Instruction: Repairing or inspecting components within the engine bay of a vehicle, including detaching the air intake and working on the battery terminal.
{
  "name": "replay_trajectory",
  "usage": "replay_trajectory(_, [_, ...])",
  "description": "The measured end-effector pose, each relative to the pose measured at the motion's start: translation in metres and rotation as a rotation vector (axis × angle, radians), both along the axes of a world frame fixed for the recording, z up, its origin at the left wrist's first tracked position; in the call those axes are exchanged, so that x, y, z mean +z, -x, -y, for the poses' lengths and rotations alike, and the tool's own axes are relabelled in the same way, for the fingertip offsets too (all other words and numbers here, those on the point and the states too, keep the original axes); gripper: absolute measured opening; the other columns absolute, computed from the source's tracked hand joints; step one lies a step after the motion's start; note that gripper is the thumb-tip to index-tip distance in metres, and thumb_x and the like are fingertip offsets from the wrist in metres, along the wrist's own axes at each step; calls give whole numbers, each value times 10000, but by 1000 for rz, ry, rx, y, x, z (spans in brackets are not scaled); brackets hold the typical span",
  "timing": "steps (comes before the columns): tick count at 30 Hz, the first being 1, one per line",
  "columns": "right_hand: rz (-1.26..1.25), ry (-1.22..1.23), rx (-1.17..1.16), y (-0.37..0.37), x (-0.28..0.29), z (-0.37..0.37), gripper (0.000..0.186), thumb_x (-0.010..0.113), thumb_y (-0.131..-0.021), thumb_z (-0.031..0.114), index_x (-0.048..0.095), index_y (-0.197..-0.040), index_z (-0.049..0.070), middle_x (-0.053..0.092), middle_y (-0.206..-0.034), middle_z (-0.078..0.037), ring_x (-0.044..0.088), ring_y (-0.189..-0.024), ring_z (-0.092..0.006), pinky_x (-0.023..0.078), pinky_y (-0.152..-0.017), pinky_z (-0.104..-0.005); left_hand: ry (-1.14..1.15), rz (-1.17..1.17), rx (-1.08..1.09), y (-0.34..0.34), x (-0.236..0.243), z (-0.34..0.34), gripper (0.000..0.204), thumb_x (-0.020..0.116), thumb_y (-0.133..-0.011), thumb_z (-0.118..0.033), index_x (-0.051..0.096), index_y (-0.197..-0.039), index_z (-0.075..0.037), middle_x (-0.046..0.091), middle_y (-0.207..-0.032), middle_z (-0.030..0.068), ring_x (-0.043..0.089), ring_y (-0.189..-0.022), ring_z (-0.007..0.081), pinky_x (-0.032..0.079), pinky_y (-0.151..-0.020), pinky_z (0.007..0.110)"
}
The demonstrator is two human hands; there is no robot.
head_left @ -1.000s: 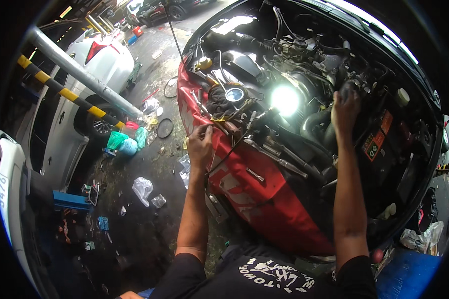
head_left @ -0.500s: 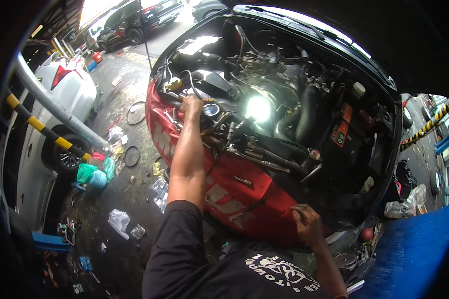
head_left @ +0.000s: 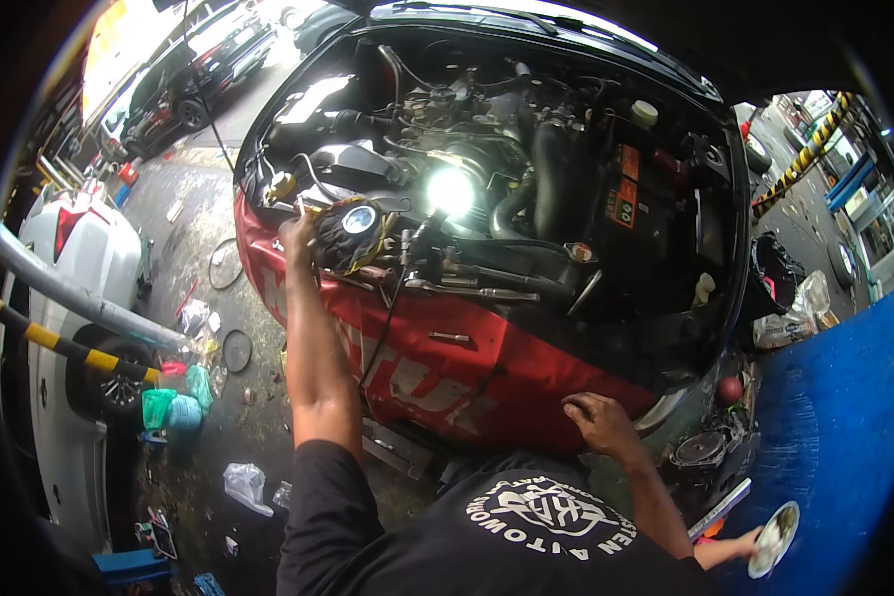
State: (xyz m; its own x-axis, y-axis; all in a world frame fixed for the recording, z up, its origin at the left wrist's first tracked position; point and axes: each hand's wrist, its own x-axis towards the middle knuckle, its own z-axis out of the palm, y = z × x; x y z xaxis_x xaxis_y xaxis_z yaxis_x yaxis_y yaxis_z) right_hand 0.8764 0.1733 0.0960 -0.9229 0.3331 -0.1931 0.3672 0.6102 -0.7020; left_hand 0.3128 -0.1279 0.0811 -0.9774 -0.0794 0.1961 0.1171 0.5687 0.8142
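Observation:
My left hand (head_left: 298,238) reaches to the left front of an open engine bay, its fingers closed. A thin pale piece (head_left: 302,206) stands up from them, too small to name. Right beside it lies a black pouch with yellow edging (head_left: 343,248), with a round, glass-faced gauge (head_left: 360,220) on top. My right hand (head_left: 603,425) rests on the red fender cover (head_left: 536,382) at the front of the car, fingers laid loosely over it and holding nothing visible. A small metal socket piece (head_left: 449,337) lies on that cover, and a ratchet (head_left: 487,293) lies along the bay's front edge.
A bright work lamp (head_left: 450,191) glares over the engine. The battery (head_left: 626,189) sits on the right. At lower right another person's hand (head_left: 745,545) holds a round white plate (head_left: 774,539). A striped pole (head_left: 70,343) and a white car (head_left: 79,248) stand left.
The whole view has swung, so the car sits further left. My right hand's fingers have loosened and lie on the cover. Another person's hand with a plate has come in at lower right.

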Motion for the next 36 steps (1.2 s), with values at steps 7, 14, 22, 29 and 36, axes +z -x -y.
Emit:
replay_trajectory(7, [-375, 114, 93, 39, 38, 8, 484, 679, -898, 267, 557, -1326, 77, 643, -1199, -176, 639, -1105, -329, 493, -970, -429, -756, -149, -38, -175, 97, -70, 266, 458, -979, -225, 600, -810, -76, 479, -645, -25, 417, -489, 61, 314, -431, 266])
replay_trajectory(14, [-557, -272, 288, 70, 51, -37, 823, 726, -822, 182, 298, -1513, 57, 637, -1164, -178, 618, -1065, -350, 434, -992, -468, -1388, 179, -230, -370, 113, -264, 133, 439, -1036, -213, 484, -1046, -88, 456, -738, 10, 477, -611, 127, 430, -526, 281])
replay_trajectory(22, [-478, -461, -47, 48, 65, -157, 663, 691, -843, 185, 455, -1460, 128, 656, -948, -175, 624, -891, -359, 489, -848, -452, -1416, 347, -359, -387, 100, -388, 176, 505, -1018, -162, 507, -1151, -46, 582, -909, 83, 624, -789, 209, 554, -707, 352])
replay_trajectory(29, [-738, 414, -491, 70, 55, -247, 249, 523, -1011, 197, 668, -1097, 15, 676, -873, -98, 632, -816, -156, 483, -770, -307, -208, 25, -677, -306, 85, -458, 301, 534, -1011, -299, 578, -1167, -45, 623, -1029, 164, 620, -938, 225, 486, -784, 362])
replay_trajectory(36, [-669, 178, -548, 128, 68, -333, 286, 512, -1022, 228, 675, -1044, -7, 642, -799, -62, 597, -764, -123, 456, -703, -290, 261, -442, -363, -116, 38, -522, 490, 655, -893, -406, 585, -1072, 44, 639, -1043, 259, 621, -961, 451, 488, -863, 519])
